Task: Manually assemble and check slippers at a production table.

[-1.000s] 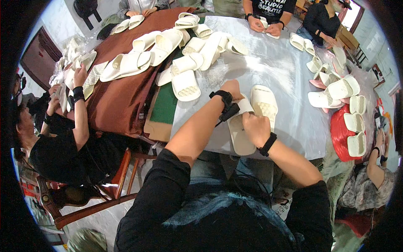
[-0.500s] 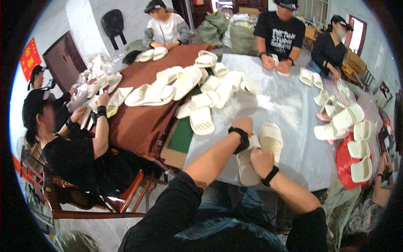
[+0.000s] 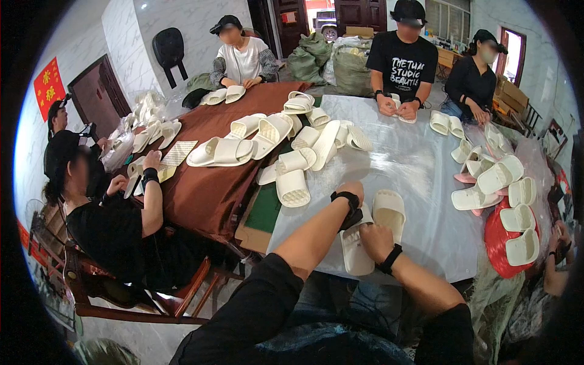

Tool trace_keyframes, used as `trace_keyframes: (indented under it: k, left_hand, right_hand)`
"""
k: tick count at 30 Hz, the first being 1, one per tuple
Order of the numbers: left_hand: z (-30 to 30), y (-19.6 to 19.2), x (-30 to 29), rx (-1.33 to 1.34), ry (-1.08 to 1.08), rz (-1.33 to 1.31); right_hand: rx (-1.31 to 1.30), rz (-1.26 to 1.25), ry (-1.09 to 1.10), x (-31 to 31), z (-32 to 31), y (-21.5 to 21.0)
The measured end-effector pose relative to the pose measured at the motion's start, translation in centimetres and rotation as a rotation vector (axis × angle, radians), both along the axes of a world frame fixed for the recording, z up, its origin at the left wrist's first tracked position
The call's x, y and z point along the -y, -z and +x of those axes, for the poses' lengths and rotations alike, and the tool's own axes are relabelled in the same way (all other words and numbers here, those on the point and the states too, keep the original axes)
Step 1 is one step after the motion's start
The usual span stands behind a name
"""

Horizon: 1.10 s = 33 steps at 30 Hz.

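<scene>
A white slipper point(image 3: 357, 255) lies on the plastic-covered table right before me, its sole toward me. At its far end is my left hand point(image 3: 351, 192), curled closed against it; the fingertips are hidden. My right hand point(image 3: 376, 241) is a fist pressed at the slipper's right edge, and anything inside it is out of sight. Just right of and beyond that slipper, a second white slipper point(image 3: 389, 210) lies apart, untouched by my left hand and close to my right knuckles.
Several white slippers point(image 3: 294, 187) are heaped left of my hands, others point(image 3: 500, 174) at the right edge beside a red bundle point(image 3: 502, 231). A brown cloth point(image 3: 194, 188) covers the left table. Co-workers sit around; one point(image 3: 403, 67) handles a slipper opposite me.
The view has tilted up a little, so the table sits lower in it. Both hands stay at the same slipper, with only slight shifts.
</scene>
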<state>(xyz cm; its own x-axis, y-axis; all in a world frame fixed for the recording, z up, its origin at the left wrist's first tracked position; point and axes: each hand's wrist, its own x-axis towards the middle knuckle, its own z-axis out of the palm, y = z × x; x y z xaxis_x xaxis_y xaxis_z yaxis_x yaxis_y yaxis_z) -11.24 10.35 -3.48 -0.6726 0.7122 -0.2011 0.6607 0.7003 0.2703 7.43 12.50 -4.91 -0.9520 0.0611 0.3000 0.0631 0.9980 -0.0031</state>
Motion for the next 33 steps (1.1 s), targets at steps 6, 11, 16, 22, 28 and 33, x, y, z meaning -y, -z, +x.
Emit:
trace_keyframes:
  k: [6, 11, 16, 22, 28, 33]
  left_hand:
    - [0.4, 0.1, 0.3, -0.004, -0.074, 0.134]
    - [0.4, 0.2, -0.3, 0.065, -0.065, 0.168]
    - [-0.4, 1.1, 0.4, 0.013, -0.065, 0.158]
    - [-0.4, 2.1, -0.4, -0.075, -0.105, 0.177]
    - [-0.7, 1.9, 0.3, -0.032, -0.082, 0.294]
    - [1.5, -1.8, 1.1, -0.110, 0.016, 0.030]
  right_hand:
    - [0.105, 0.072, 0.003, 0.5, 0.5, -0.6]
    - [0.093, 0.074, 0.020, 0.0, 0.7, 0.3]
    - [0.029, 0.023, 0.001, 0.6, 0.6, -0.1]
    - [0.037, 0.009, 0.003, 0.6, 0.6, -0.2]
    - [0.013, -0.029, -0.035, 0.2, 0.7, -0.2]
    - [0.017, -0.045, -0.050, 0.5, 0.6, -0.7]
